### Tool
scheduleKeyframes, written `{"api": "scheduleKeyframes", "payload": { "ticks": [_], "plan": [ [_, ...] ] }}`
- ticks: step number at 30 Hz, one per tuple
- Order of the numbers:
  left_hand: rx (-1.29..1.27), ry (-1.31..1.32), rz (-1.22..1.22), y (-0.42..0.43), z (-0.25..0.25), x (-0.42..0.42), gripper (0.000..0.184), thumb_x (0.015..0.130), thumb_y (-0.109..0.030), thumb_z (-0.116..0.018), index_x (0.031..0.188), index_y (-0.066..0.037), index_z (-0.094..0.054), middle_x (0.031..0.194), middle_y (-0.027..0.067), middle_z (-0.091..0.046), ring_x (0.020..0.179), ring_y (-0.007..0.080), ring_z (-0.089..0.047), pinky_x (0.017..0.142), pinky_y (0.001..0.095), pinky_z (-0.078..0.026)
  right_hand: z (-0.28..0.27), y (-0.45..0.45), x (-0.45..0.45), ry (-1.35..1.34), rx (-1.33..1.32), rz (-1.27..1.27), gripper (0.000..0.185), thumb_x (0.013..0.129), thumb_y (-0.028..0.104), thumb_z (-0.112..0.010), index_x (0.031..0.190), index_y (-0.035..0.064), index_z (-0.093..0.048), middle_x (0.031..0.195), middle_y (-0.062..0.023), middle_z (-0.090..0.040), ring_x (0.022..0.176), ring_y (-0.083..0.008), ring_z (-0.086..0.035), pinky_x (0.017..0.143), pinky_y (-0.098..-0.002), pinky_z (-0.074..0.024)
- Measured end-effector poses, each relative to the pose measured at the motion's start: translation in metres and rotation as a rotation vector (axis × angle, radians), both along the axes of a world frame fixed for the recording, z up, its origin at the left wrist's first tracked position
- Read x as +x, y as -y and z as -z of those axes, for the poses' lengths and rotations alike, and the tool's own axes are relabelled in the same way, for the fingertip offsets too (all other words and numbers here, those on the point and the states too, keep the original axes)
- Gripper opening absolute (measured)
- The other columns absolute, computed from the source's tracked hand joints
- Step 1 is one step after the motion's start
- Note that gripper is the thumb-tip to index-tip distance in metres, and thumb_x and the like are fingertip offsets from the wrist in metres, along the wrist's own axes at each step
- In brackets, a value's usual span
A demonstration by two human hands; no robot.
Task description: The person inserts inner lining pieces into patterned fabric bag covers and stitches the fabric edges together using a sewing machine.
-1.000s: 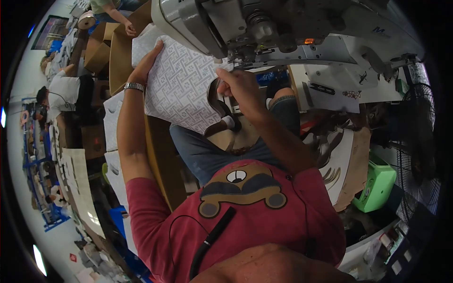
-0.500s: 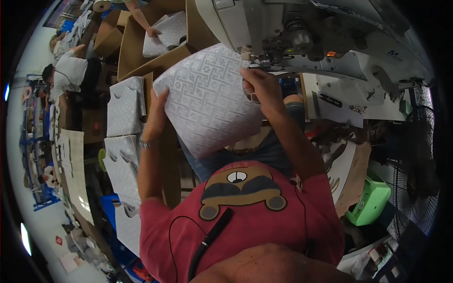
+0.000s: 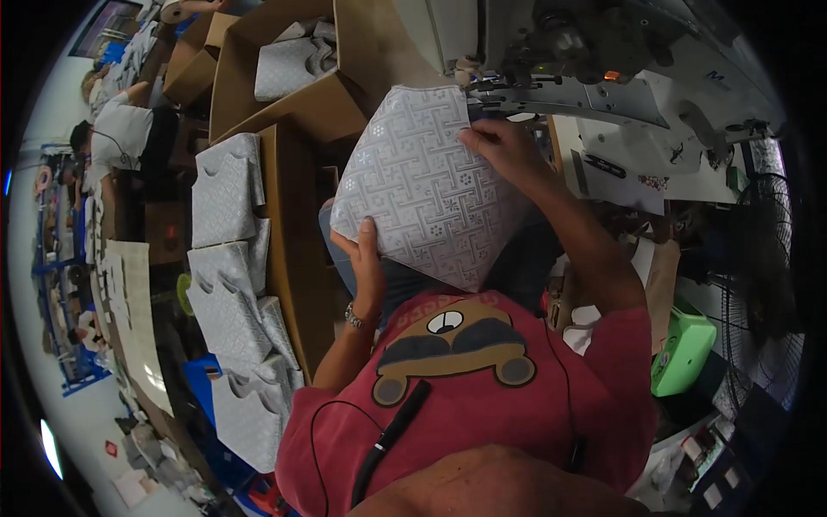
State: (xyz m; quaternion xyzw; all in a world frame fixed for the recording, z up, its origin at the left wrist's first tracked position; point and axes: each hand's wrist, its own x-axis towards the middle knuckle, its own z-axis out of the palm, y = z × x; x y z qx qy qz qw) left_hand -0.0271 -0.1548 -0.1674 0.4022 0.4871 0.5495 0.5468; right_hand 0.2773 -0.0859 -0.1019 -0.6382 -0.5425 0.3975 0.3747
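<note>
A white patterned fabric piece [image 3: 422, 185] hangs in front of my chest and over my lap, its top edge close to the sewing machine's [image 3: 551, 82] needle area. My left hand [image 3: 363, 258] grips the lower left edge, thumb on top and fingers underneath. At the upper right edge, my right hand [image 3: 504, 148] pinches the fabric between thumb and bent fingers. The underside of the piece is hidden.
Similar folded pieces [image 3: 228, 202] lie stacked at the left beside a long cardboard edge [image 3: 297, 250]. An open carton [image 3: 237, 95] holds more. Other people [image 3: 125, 129] are at the far left. Dark snips [image 3: 605, 165] rest on the machine table [image 3: 637, 142].
The fabric has turned and moved right and down with both hands. My left hand has shifted to its lower left edge. The co-worker's hand has left the carton.
</note>
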Motion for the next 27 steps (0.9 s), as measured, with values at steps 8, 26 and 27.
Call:
{"api": "scheduleKeyframes", "payload": {
  "ticks": [8, 26, 27],
  "plan": [
    [-0.056, 0.190, -0.003, 0.025, -0.023, 0.031, 0.066, 0.107, -0.031, -0.055, 0.154, -0.005, -0.016, 0.156, 0.0193, -0.032, 0.143, 0.0290, -0.037, 0.120, 0.0453, -0.032, -0.026, -0.012, 0.062, 0.111, -0.217, -0.452, 0.032, 0.093, 0.031, -0.075, 0.113, 0.0055, -0.078, 0.094, -0.0054, -0.078, 0.087, -0.0124, -0.067, 0.081, -0.0319, -0.0517],
    [-0.124, 0.305, 0.137, -0.072, -0.011, 0.003, 0.058, 0.106, -0.039, -0.050, 0.149, -0.005, -0.032, 0.147, 0.0164, -0.048, 0.132, 0.0280, -0.054, 0.112, 0.0447, -0.045, -0.030, -0.019, 0.027, 0.400, 0.259, -0.088, 0.032, 0.091, 0.042, -0.074, 0.092, 0.0118, -0.082, 0.071, -0.0090, -0.073, 0.067, -0.0285, -0.071, 0.066, -0.0411, -0.0555],
    [-0.107, 0.266, 0.189, -0.090, -0.015, -0.002, 0.060, 0.107, -0.043, -0.047, 0.150, -0.002, -0.037, 0.146, 0.0170, -0.052, 0.132, 0.0278, -0.056, 0.112, 0.0428, -0.046, -0.031, -0.018, 0.021, 0.396, 0.260, -0.085, 0.032, 0.091, 0.042, -0.074, 0.092, 0.0118, -0.082, 0.071, -0.0090, -0.073, 0.067, -0.0285, -0.071, 0.066, -0.0411, -0.0555]
  ]
}}
